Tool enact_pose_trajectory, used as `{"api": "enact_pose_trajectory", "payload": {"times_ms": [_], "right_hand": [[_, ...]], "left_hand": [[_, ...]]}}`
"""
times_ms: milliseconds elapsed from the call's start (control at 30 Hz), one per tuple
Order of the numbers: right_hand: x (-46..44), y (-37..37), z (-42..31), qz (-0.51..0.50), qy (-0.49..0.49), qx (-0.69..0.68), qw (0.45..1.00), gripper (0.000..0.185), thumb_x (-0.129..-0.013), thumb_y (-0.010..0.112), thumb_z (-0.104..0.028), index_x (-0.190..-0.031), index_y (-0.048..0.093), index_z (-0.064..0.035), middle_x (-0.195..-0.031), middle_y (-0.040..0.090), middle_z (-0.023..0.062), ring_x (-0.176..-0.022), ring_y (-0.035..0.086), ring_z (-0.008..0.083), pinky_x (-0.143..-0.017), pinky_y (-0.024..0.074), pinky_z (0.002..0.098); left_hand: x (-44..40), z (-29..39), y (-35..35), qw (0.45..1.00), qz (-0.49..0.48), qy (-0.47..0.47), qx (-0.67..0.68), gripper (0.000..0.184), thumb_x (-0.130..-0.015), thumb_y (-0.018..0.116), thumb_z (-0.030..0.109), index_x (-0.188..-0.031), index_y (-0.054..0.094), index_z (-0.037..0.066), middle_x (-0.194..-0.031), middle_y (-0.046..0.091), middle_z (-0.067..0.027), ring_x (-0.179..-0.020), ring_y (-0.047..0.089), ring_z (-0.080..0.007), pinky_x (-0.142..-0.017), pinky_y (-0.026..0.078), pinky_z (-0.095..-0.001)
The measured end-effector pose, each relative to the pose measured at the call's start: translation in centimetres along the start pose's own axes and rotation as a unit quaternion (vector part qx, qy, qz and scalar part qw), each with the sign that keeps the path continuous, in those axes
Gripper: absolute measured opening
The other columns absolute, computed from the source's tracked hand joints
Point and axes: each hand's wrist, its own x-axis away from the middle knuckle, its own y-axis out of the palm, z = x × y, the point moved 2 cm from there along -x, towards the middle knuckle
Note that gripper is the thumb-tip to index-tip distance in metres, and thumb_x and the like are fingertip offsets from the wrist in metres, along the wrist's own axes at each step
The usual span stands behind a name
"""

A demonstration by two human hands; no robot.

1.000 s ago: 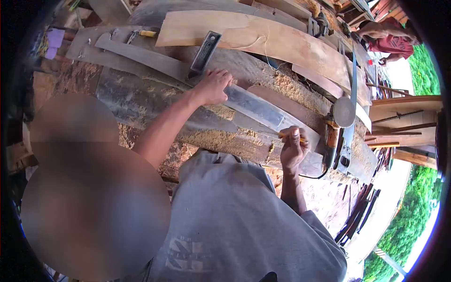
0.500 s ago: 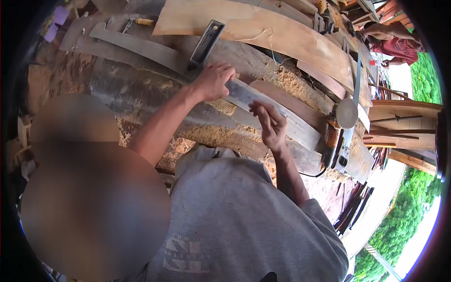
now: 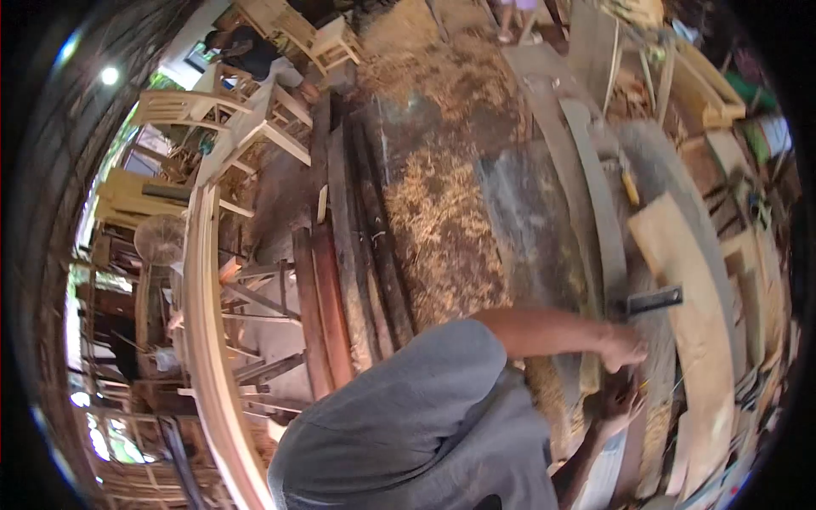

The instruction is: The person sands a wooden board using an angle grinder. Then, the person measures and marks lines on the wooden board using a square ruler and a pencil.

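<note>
Daylight glares through gaps at left; the roof stays dark, edges bend, and the hands blur.

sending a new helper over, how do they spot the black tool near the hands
Find the long, pale, curved board beyond the left hand. Lying across its near edge is the short, straight black tool. Its dark body sets it apart from the yellow handle farther along.

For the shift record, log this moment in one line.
left hand: near square | right hand: beside left, grip unclear | square: overlaps pale board | wood shavings: scattered
</note>
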Motion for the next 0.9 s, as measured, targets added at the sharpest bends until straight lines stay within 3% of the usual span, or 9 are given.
{"api": "enact_pose_trajectory", "payload": {"times_ms": [33, 133, 367, 567, 667, 767, 800, 833, 900], "right_hand": [[-0.1, 0.5, 0.4, 0.001, -0.003, 0.008, 1.000, 0.051, -0.085, 0.078, -0.031, -0.130, 0.066, -0.0105, -0.123, 0.066, 0.0189, -0.113, 0.060, 0.0398, -0.098, 0.0480, 0.0528], [-0.2, -0.2, -0.6, 0.015, -0.042, 0.019, 0.999, 0.043, -0.086, 0.077, -0.030, -0.121, 0.068, -0.0067, -0.109, 0.067, 0.0183, -0.104, 0.061, 0.0405, -0.092, 0.0489, 0.0531], [-0.5, -0.1, -1.2, 0.062, -0.065, 0.026, 0.996, 0.029, -0.091, 0.068, -0.023, -0.113, 0.069, -0.0043, -0.100, 0.066, 0.0180, -0.095, 0.061, 0.0391, -0.089, 0.0482, 0.0520], [-0.5, -0.8, -2.1, 0.068, -0.082, 0.056, 0.993, 0.030, -0.090, 0.068, -0.025, -0.113, 0.068, -0.0048, -0.099, 0.066, 0.0193, -0.094, 0.061, 0.0402, -0.087, 0.0490, 0.0531], [-0.4, -0.9, -2.7, 0.057, -0.057, 0.091, 0.993, 0.035, -0.088, 0.071, -0.025, -0.117, 0.066, -0.0052, -0.107, 0.066, 0.0196, -0.101, 0.060, 0.0415, -0.092, 0.0478, 0.0540], [0.8, -1.7, -3.4, 0.060, -0.039, 0.037, 0.997, 0.050, -0.087, 0.075, -0.026, -0.131, 0.060, -0.0071, -0.125, 0.064, 0.0191, -0.117, 0.056, 0.0412, -0.102, 0.0414, 0.0552], [1.0, -2.9, -4.4, 0.059, -0.001, 0.047, 0.997, 0.056, -0.087, 0.075, -0.026, -0.137, 0.057, -0.0074, -0.129, 0.062, 0.0193, -0.122, 0.055, 0.0404, -0.105, 0.0395, 0.0552], [1.1, -4.3, -5.1, 0.025, 0.062, 0.068, 0.995, 0.062, -0.089, 0.074, -0.021, -0.144, 0.050, -0.0061, -0.131, 0.062, 0.0195, -0.124, 0.055, 0.0378, -0.107, 0.0381, 0.0540], [1.8, -5.5, -3.3, 0.129, 0.045, -0.057, 0.989, 0.059, -0.086, 0.065, 0.000, -0.143, 0.051, -0.0029, -0.129, 0.063, 0.0176, -0.128, 0.055, 0.0345, -0.110, 0.0391, 0.0449]], "left_hand": [[0.1, -0.1, 0.4, 0.999, 0.026, -0.016, 0.022, 0.038, -0.058, 0.073, 0.019, -0.089, 0.070, -0.003, -0.100, 0.071, -0.0211, -0.103, 0.067, -0.0356, -0.091, 0.052, -0.0463], [0.0, -0.5, 1.2, 0.999, 0.001, -0.012, 0.050, 0.047, -0.064, 0.071, 0.024, -0.104, 0.065, 0.001, -0.116, 0.064, -0.0187, -0.118, 0.059, -0.0360, -0.101, 0.044, -0.0511], [-0.2, -1.4, 0.6, 0.998, -0.028, 0.058, 0.029, 0.040, -0.068, 0.071, 0.023, -0.105, 0.067, 0.009, -0.118, 0.061, -0.0163, -0.115, 0.057, -0.0346, -0.099, 0.046, -0.0478], [1.0, -1.5, -0.8, 0.998, 0.002, 0.045, -0.041, 0.038, -0.068, 0.071, 0.022, -0.101, 0.066, 0.004, -0.112, 0.064, -0.0157, -0.114, 0.058, -0.0330, -0.099, 0.046, -0.0489], [2.1, -0.6, 0.0, 0.993, 0.100, 0.020, -0.066, 0.036, -0.067, 0.074, 0.019, -0.098, 0.065, 0.002, -0.106, 0.064, -0.0159, -0.103, 0.062, -0.0326, -0.089, 0.051, -0.0495], [1.5, 0.1, -2.6, 0.998, -0.043, 0.046, 0.003, 0.017, -0.069, 0.076, 0.012, -0.080, 0.067, 0.002, -0.078, 0.066, -0.0169, -0.070, 0.063, -0.0299, -0.062, 0.054, -0.0452], [1.9, 0.3, -2.9, 0.995, 0.035, 0.083, -0.037, 0.009, -0.073, 0.073, 0.010, -0.077, 0.068, 0.003, -0.073, 0.067, -0.0157, -0.070, 0.064, -0.0277, -0.062, 0.054, -0.0437], [2.0, 0.1, -2.1, 0.986, 0.018, -0.037, 0.161, 0.009, -0.078, 0.070, 0.010, -0.084, 0.071, 0.004, -0.079, 0.069, -0.0166, -0.073, 0.066, -0.0304, -0.067, 0.054, -0.0457], [0.3, -1.1, 0.5, 0.966, 0.052, -0.050, 0.248, 0.012, -0.085, 0.065, 0.009, -0.095, 0.072, 0.006, -0.095, 0.070, -0.0209, -0.085, 0.067, -0.0321, -0.082, 0.053, -0.0456]]}}
